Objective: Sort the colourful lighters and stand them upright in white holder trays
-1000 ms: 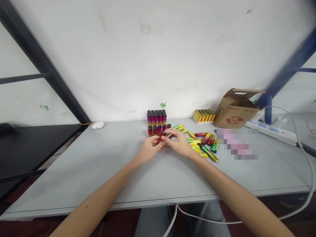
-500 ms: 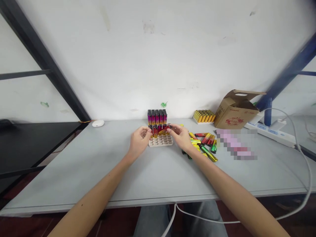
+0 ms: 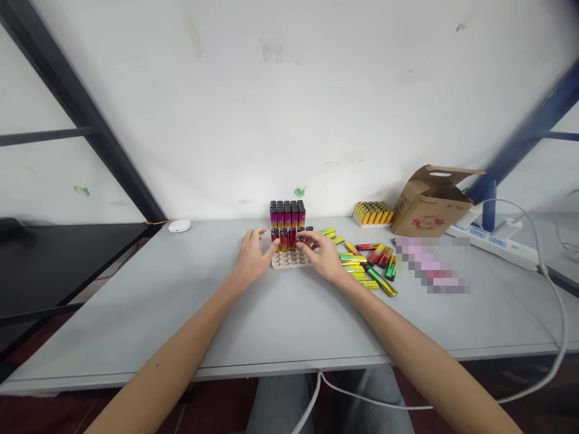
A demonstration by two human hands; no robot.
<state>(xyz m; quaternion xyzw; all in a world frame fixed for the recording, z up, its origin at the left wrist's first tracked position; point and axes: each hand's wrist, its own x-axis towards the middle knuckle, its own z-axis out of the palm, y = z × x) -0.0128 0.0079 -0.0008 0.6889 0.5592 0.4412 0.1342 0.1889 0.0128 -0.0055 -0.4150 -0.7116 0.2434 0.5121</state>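
A pale tray with round holes lies before me. Its far rows carry upright lighters, red and gold with black tops; the near holes are bare. My right hand pinches a black-topped lighter between thumb and fingers, upright over the tray's right part. My left hand rests at the tray's left side, thumb and fingers apart, its thumb tip by the leftmost lighter. Behind stands a block of purple-and-gold lighters.
Loose shiny lighters, yellow, green and red, lie right of my right hand. Farther back are a tray of yellow cylinders, a cardboard box and a white power strip. A white case sits at the left.
The lighter in my right hand went from tilted to upright and moved left over the tray. My left fingers have spread and shifted slightly left.
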